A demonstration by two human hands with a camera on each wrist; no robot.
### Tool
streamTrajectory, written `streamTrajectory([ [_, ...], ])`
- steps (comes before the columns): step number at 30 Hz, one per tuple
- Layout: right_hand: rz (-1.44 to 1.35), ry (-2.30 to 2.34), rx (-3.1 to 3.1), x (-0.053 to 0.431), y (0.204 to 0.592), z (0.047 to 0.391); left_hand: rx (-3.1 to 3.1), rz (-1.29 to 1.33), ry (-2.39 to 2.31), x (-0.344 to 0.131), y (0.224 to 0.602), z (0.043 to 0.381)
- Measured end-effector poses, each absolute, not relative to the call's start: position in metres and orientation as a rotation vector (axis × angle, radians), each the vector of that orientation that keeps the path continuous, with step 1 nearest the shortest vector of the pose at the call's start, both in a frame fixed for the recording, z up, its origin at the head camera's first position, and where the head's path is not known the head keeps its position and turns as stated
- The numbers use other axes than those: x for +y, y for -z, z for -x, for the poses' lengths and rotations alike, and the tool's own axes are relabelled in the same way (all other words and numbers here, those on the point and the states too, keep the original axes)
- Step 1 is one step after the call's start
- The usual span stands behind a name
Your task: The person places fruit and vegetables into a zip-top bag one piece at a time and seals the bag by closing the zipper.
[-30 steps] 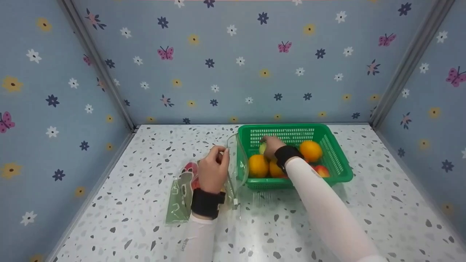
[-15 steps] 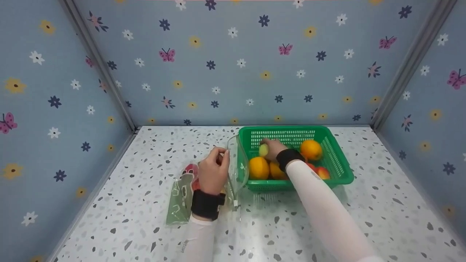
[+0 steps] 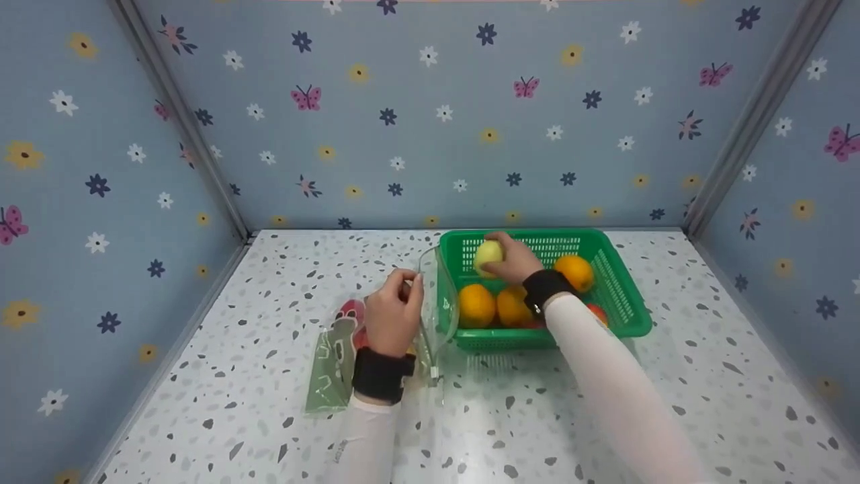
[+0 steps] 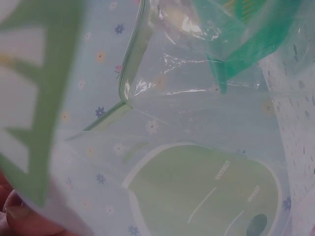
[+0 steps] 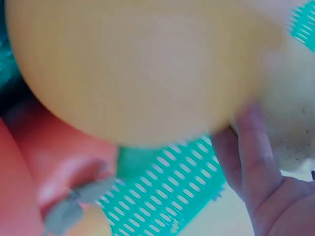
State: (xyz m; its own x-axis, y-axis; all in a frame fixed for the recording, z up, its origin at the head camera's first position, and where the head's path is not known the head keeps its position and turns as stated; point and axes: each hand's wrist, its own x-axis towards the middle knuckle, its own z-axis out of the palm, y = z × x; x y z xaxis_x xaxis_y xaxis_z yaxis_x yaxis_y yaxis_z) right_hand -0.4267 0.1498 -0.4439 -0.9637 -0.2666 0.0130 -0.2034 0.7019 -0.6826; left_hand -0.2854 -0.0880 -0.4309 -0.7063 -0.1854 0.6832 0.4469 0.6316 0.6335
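Currently, the right hand [image 3: 516, 262] grasps a pale fruit [image 3: 488, 258] at the ten o'clock corner of a green basket [image 3: 631, 327] holding oranges [image 3: 477, 306]; at the basket's nine o'clock, the left hand [image 3: 395, 316] pinches the edge of a clear bag [image 3: 329, 370].

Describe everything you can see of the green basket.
The green basket looks like plastic: rectangular, with rounded corners, a smooth rim and slotted walls. It stands upright on the speckled tabletop, near the patterned back wall. Oranges and a reddish fruit lie inside; the right hand holds a pale fruit, seen against the basket's far wall. In the head view the clear bag overlaps its left side; whether they touch is unclear.
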Motion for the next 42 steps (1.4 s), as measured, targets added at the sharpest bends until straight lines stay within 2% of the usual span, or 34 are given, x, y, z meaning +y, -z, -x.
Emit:
streamTrajectory([
  [9,0.472,1.433,2.706,0.154,0.413,0.404,-2.102,0.204,1.086,-0.089,0.431,0.287],
  [24,0.760,1.818,2.368,0.117,0.405,0.337,-2.094,0.195,1.058,-0.085,0.431,0.287],
  [32,0.854,1.675,2.333,0.085,0.426,0.320,-2.101,0.159,1.077,-0.086,0.428,0.284],
  [39,0.912,1.505,2.365,0.059,0.439,0.321,-2.084,0.192,1.003,-0.085,0.426,0.281],
  [42,1.052,1.332,2.421,0.047,0.442,0.324,-2.088,0.213,0.994,-0.082,0.427,0.280],
])
